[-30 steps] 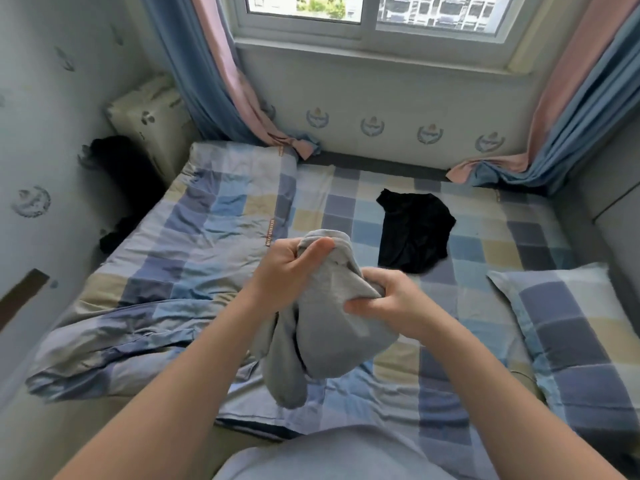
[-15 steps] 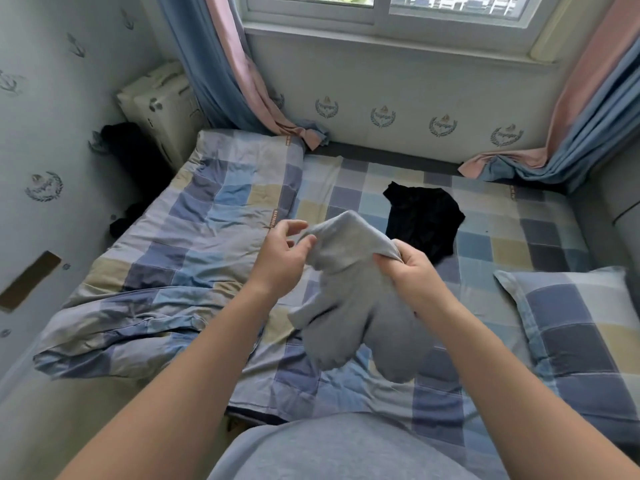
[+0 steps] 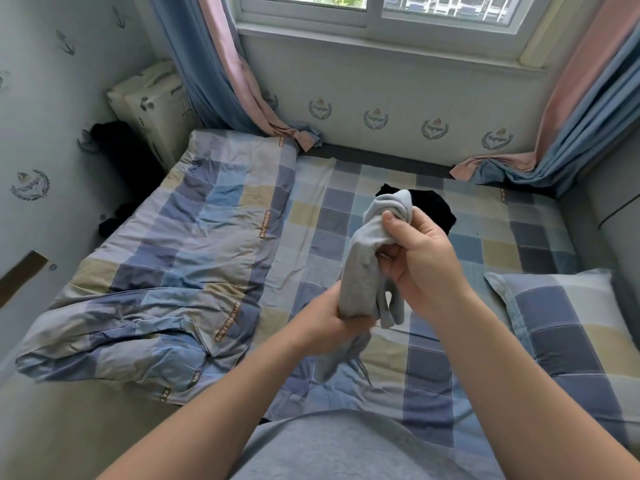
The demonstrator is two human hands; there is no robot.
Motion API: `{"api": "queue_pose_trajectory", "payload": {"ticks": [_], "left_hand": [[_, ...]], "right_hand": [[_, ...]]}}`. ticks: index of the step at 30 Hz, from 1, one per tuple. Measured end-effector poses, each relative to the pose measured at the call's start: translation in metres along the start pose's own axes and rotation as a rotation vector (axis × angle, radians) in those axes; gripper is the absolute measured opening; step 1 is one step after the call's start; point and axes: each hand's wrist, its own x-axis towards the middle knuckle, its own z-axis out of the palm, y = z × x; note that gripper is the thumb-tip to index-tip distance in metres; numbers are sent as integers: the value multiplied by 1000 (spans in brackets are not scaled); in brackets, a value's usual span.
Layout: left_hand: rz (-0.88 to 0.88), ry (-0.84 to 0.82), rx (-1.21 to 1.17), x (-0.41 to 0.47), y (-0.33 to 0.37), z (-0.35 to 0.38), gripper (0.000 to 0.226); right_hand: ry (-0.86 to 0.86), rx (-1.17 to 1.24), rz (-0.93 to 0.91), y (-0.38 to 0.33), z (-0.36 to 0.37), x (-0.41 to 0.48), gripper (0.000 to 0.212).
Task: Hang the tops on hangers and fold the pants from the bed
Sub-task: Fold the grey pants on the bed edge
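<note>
A grey garment (image 3: 367, 268) hangs bunched in the air above the bed (image 3: 311, 216). My right hand (image 3: 415, 258) grips its upper end, thumb pressed on the cloth. Lower down, my left hand (image 3: 329, 323) is closed around the garment's lower part, and a thin tail of cloth with a drawstring trails below it. Behind the grey garment, a black garment (image 3: 433, 209) lies flat on the checked sheet, partly hidden by the cloth and my right hand. No hangers are in view.
A rumpled checked duvet (image 3: 166, 278) covers the bed's left half. A checked pillow (image 3: 571, 327) lies at the right. A cardboard box (image 3: 152, 105) and dark clothing (image 3: 121, 157) sit at the far left by the wall. Curtains (image 3: 221, 71) hang either side of the window.
My left hand has slid down from the garment's top to grip its lower part. My right hand has lifted the top end higher, so the cloth now hangs stretched between them.
</note>
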Motion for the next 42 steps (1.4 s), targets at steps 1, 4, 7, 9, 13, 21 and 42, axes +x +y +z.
{"api": "queue_pose_trajectory", "payload": {"ticks": [1,4,7,9,13,21,42], "left_hand": [[3,59,37,1,-1,0,38],[18,201,-3,6,-4,-7,23],[37,313,-133,10,0,-20,17],[52,359,-234,11,8,-26,28],[-2,446,-439,14,27,-31,26],[-35,401,-688,16,56,-33,23],[56,106,-89,5,-24,14,43]], "right_hand": [[5,16,-11,-2,-2,0,11],[-27,14,-11,-3,-14,1,17],[-67,-76,42,5,-28,0,28],[-64,-251,37,14,-35,-4,33],[-160,-472,65,38,-41,-17,58],[-110,-742,266,103,-46,-29,13],[184,185,430,30,-38,-6,33]]}}
